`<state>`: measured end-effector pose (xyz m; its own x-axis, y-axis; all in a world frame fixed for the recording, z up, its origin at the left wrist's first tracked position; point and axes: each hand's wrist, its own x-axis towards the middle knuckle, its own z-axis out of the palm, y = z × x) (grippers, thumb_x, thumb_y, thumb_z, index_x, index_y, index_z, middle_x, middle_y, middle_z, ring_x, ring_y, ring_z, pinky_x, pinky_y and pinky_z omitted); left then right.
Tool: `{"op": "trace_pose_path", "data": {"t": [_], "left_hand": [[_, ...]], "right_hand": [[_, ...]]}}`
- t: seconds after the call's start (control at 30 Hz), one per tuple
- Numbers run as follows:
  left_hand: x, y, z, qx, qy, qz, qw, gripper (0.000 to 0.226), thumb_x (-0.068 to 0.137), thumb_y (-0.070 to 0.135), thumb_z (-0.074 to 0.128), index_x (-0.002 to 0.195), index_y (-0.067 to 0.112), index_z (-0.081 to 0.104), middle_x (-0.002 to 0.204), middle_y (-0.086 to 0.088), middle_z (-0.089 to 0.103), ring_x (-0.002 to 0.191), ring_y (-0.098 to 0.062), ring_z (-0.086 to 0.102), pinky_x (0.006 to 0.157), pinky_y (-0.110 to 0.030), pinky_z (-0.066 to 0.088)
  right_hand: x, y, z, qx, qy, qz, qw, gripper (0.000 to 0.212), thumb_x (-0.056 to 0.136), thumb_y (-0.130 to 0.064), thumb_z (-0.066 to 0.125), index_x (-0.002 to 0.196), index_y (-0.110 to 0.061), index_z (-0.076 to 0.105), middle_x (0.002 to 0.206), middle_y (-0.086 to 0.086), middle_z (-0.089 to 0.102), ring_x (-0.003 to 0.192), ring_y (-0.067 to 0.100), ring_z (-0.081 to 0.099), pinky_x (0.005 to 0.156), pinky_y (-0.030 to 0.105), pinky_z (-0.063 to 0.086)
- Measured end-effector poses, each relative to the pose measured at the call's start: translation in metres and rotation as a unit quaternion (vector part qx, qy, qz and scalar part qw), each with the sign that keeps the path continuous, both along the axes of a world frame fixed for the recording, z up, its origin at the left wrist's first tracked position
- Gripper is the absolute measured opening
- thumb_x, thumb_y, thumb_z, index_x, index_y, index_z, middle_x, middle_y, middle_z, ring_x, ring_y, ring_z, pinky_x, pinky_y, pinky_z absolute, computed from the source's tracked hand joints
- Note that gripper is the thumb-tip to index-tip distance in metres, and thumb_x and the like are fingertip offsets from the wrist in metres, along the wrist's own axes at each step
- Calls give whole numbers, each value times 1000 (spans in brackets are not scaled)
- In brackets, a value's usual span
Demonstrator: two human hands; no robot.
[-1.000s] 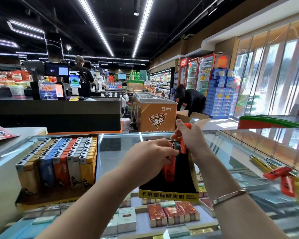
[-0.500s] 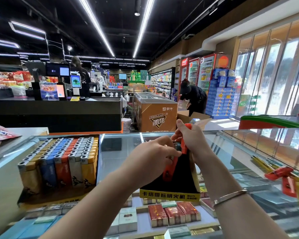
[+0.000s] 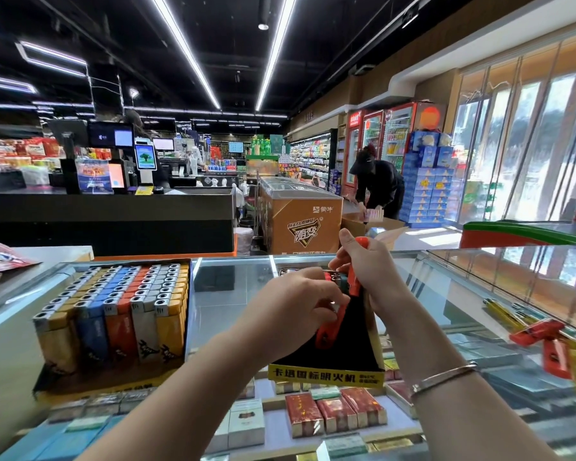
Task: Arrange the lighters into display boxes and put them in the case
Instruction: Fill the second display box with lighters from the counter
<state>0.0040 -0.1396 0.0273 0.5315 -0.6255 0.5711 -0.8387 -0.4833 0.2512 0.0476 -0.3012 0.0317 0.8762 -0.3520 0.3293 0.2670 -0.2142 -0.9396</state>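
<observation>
Loading a nearly empty black box (image 3: 338, 344) on the glass case (image 3: 233, 287): left hand (image 3: 293, 304) pinching 1 orange lighter (image 3: 328, 331), right hand (image 3: 368, 264) gripping another lighter (image 3: 354, 277). Sitting left of both hands, 1 full box (image 3: 113, 314); lying right of them, loose lighters (image 3: 546, 337) awaiting sorting.

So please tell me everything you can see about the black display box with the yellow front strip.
The black display box looks like cardboard, with a yellow front strip printed in black characters. It stands on the glass counter, its inside nearly empty. The left hand sets an orange lighter into it; the right hand, gripping more lighters, is at its back edge.
</observation>
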Motion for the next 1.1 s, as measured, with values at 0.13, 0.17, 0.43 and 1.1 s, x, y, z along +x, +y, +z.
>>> {"op": "trace_pose_path", "data": {"t": [0.13,0.17,0.43,1.1], "left_hand": [[7,5,-4,-5,23,30,999,21,82,19,69,103,24,70,91,19,49,81,-7,58,76,-24,53],[8,6,-4,-2,20,35,999,20,82,20,70,101,24,70,92,19,48,79,-6,57,73,-21,52],[5,11,0,15,-40,47,998,18,86,38,62,101,35,70,103,18,60,76,4,47,66,-17,45],[1,13,7,-206,-65,17,976,28,79,20,71,107,24,68,93,14,68,78,-1,63,71,-27,56]], "right_hand": [[-1,-1,1,0,7,6,1000,44,94,-45,48,73,-7,58,69,10,67,68,22,62,69,37,51],[-2,0,2,0,9,7,1000,44,94,-45,48,73,-7,58,70,10,67,67,21,62,68,36,50],[-7,1,5,12,-13,4,1000,48,94,-44,48,66,-6,59,62,7,65,55,14,59,54,23,50],[-23,15,21,216,-75,290,929,23,66,-26,72,68,-10,55,50,6,53,35,12,50,33,17,42]]}}
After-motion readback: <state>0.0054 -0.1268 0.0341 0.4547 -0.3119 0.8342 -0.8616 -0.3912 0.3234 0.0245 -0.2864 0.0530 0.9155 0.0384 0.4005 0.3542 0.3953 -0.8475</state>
